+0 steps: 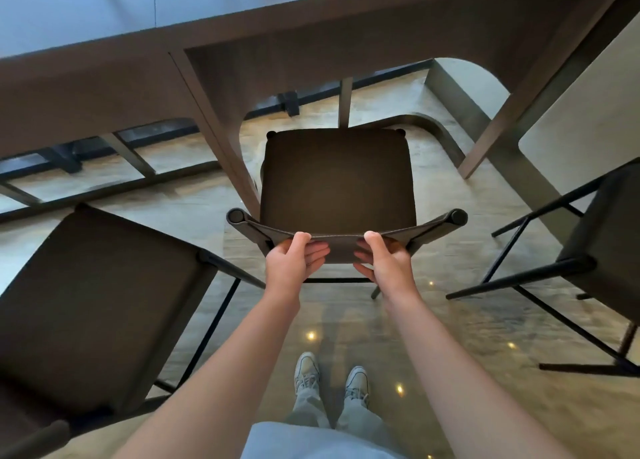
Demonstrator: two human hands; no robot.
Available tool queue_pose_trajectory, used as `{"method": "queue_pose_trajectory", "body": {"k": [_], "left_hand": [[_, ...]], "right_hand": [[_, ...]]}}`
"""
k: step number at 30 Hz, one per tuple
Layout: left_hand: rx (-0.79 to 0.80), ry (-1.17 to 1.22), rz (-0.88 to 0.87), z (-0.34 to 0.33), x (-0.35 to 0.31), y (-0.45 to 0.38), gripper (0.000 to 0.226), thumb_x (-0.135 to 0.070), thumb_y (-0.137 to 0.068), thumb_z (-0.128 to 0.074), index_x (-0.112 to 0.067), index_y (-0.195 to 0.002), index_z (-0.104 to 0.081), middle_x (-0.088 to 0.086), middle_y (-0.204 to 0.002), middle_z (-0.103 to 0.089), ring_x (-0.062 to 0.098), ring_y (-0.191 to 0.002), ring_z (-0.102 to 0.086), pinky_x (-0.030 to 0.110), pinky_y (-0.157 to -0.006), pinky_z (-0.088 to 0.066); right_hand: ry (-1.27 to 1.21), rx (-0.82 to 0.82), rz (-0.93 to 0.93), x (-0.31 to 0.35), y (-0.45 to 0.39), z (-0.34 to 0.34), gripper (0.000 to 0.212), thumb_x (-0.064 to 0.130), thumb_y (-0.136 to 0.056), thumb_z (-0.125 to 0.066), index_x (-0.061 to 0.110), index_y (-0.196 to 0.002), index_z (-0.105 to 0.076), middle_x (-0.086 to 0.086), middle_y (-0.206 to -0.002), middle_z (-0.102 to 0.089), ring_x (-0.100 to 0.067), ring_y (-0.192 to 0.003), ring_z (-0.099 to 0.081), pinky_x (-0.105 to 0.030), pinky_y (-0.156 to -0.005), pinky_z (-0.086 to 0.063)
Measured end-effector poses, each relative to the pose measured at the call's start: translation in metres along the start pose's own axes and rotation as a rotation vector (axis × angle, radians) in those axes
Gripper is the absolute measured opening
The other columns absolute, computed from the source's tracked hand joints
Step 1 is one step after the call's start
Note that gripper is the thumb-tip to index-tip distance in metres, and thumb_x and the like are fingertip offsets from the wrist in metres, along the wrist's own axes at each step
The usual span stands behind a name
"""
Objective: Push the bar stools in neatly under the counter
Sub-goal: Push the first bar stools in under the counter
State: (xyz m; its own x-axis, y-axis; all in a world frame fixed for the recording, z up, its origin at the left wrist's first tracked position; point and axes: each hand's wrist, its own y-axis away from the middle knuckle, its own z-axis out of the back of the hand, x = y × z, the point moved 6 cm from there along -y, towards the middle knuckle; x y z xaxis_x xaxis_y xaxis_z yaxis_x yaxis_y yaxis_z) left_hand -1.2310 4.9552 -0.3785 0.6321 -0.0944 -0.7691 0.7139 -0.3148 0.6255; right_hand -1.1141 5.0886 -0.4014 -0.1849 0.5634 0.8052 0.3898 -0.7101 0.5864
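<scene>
A dark brown bar stool [337, 178] stands straight ahead, its seat front near the counter [242, 19] edge and mostly out from under it. My left hand [294, 259] and my right hand [382, 259] both grip its low curved backrest, thumbs on top, fingers curled behind. A second stool [93, 306] stands to the left, well out from the counter. A third stool [602, 247] shows partly at the right edge.
The counter's wooden legs [221, 140] frame the opening ahead of the middle stool, one close to its left side. Glossy floor [433, 337] lies between the stools. My feet [329, 377] stand just behind the middle stool.
</scene>
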Motion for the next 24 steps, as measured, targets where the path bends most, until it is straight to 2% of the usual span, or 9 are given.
{"method": "queue_pose_trajectory", "body": {"k": [13,20,24], "left_hand": [[0.027,-0.085,0.005,0.0,-0.011,-0.008,0.022,-0.019,-0.101,-0.057,-0.001,-0.104,-0.069,0.012,-0.094,-0.079,0.022,-0.093,-0.077,0.039,-0.091,-0.06],[0.04,-0.157,0.045,0.002,-0.021,-0.002,0.026,-0.024,-0.103,-0.053,-0.003,-0.107,-0.07,0.007,-0.093,-0.079,0.02,-0.096,-0.076,0.034,-0.09,-0.058],[0.051,-0.079,0.059,0.001,-0.035,0.022,0.034,-0.031,-0.105,-0.044,-0.007,-0.111,-0.067,0.006,-0.097,-0.079,0.02,-0.097,-0.075,0.036,-0.093,-0.057]], "right_hand": [[0.06,-0.031,0.0,0.01,0.001,-0.008,0.026,0.034,-0.092,-0.066,0.013,-0.106,-0.067,-0.005,-0.105,-0.075,-0.016,-0.096,-0.073,-0.042,-0.088,-0.06],[0.12,-0.01,-0.062,0.027,0.014,-0.01,0.021,0.034,-0.098,-0.059,0.016,-0.104,-0.065,-0.002,-0.107,-0.074,-0.015,-0.099,-0.07,-0.038,-0.093,-0.057],[0.15,0.093,-0.125,0.049,0.032,-0.018,0.026,0.038,-0.101,-0.053,0.014,-0.106,-0.06,-0.005,-0.113,-0.072,-0.02,-0.106,-0.068,-0.04,-0.099,-0.054]]}}
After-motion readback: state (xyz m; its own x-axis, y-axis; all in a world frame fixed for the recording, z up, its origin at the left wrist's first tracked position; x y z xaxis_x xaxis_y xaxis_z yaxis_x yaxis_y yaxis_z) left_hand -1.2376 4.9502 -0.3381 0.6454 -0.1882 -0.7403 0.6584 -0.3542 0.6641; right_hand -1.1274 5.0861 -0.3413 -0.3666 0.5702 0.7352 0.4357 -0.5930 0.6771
